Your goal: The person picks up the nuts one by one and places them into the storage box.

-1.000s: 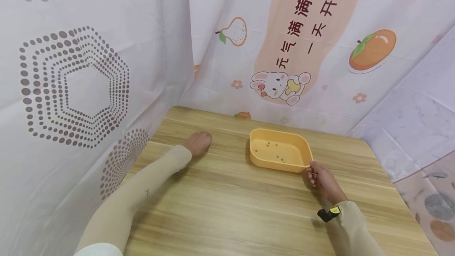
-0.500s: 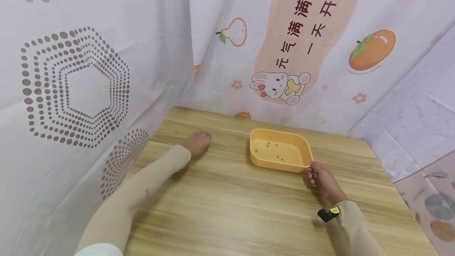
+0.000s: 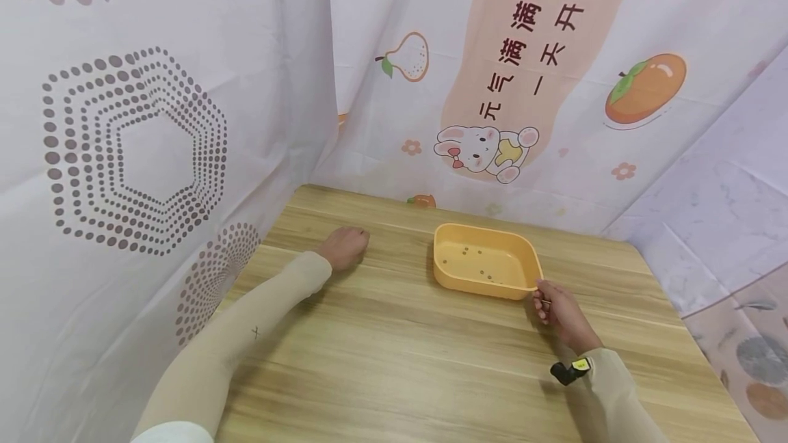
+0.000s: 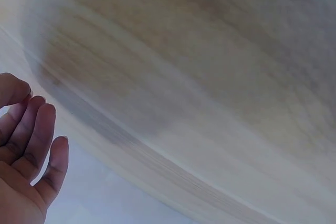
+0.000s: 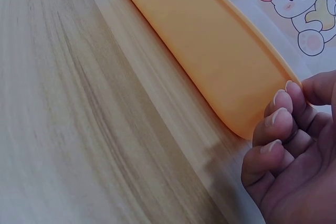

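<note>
A shallow yellow plastic storage box (image 3: 477, 286) with rounded corners sits toward the back of the wooden table, right of the middle. Small dark round spots show on its floor. My right hand (image 3: 563, 316) pinches the rim at the box's near right corner. In the right wrist view, the thumb and index finger of that hand (image 5: 299, 166) meet at the rim of the box (image 5: 210, 51), its other fingers curled below. To the left of the box, apart from it, my left hand (image 3: 345, 248) rests over the table. Its fingers (image 4: 39, 140) are loosely curled, with nothing seen in them.
The wood-grain table (image 3: 394, 354) ends at a printed white curtain (image 3: 382, 128) behind the box. Another curtain (image 3: 258, 87) hangs close along the left side, near my left arm. A third cloth (image 3: 726, 224) borders the right edge.
</note>
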### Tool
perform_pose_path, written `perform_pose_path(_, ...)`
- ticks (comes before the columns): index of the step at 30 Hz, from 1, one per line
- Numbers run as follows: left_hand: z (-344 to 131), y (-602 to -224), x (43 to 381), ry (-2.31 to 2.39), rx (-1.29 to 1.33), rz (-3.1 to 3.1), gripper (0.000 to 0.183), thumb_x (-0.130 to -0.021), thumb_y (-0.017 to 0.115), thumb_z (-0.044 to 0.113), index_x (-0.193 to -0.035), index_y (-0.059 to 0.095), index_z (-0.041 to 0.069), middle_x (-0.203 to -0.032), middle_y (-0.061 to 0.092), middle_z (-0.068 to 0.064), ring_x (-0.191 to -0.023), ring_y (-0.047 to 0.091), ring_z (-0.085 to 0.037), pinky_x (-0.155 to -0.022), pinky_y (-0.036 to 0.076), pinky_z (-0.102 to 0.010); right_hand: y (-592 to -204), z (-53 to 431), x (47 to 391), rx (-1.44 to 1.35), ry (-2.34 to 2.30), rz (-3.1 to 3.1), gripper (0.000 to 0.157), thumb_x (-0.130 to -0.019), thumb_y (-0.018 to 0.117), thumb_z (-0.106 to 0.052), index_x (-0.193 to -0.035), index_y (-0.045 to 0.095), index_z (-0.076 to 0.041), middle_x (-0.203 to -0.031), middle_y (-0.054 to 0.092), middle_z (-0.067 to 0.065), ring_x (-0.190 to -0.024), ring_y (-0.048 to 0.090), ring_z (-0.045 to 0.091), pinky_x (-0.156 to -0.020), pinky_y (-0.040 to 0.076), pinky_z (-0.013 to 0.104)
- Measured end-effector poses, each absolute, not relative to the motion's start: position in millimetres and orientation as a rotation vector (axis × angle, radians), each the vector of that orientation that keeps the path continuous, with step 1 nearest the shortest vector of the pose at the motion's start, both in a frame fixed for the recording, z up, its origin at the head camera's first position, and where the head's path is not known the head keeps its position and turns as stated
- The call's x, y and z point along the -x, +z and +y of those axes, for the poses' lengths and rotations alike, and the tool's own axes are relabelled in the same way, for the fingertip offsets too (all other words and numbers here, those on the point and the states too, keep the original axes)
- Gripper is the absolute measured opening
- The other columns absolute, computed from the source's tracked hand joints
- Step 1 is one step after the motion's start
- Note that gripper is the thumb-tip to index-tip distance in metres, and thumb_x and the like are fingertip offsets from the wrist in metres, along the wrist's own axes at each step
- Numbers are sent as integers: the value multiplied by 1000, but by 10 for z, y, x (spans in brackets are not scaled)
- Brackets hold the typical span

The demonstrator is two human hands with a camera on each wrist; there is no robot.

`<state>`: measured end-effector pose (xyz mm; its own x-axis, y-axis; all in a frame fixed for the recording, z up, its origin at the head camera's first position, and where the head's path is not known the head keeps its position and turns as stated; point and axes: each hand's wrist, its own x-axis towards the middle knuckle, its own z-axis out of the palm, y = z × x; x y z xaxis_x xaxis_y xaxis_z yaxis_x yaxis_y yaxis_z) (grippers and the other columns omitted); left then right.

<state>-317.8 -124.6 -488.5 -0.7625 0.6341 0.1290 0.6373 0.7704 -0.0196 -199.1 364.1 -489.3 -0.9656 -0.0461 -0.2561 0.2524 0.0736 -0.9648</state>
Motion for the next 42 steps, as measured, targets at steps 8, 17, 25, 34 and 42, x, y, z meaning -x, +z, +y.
perform_pose_path(8,-1238,-4882,3191,-96,1030,-2820,6,-93,58,9,-90,61,5,-76,56,1,-64,52,-9,-61,48,-21,-4755,3567,1931,-174,-1992,2103,36,-103,40,-32,-88,51,-1,-68,49,1,-53,45,12,-48,38,27)
perform_pose_path(17,-1218,-4811,3178,-181,1015,-2823,14,-94,52,8,-81,57,10,-71,51,4,-60,48,-10,-54,44,-21,-4915,3646,2000,-179,-2005,2134,39,-100,44,-40,-88,52,-4,-67,50,-2,-52,45,10,-47,37,25)
perform_pose_path(25,-1172,-4764,3188,-247,1028,-2806,14,-94,51,9,-81,57,12,-72,53,5,-60,50,-8,-55,45,-22,-4783,3588,1948,-164,-2004,2100,36,-104,38,-30,-87,51,-1,-67,50,0,-52,45,12,-47,37,26)
perform_pose_path(34,-1104,-4764,3218,-225,1038,-2759,10,-93,55,11,-85,61,10,-76,56,4,-66,55,-8,-59,47,-21,-4698,3536,1899,-153,-1992,2106,36,-103,39,-30,-88,51,0,-68,50,1,-53,46,12,-48,38,26)
perform_pose_path(42,-1006,-4736,3237,-217,1040,-2738,10,-93,54,11,-88,63,12,-81,60,4,-70,57,-7,-63,48,-20,-4710,3542,1907,-160,-1988,2108,35,-103,39,-30,-87,53,-2,-68,50,1,-53,46,12,-48,38,26)
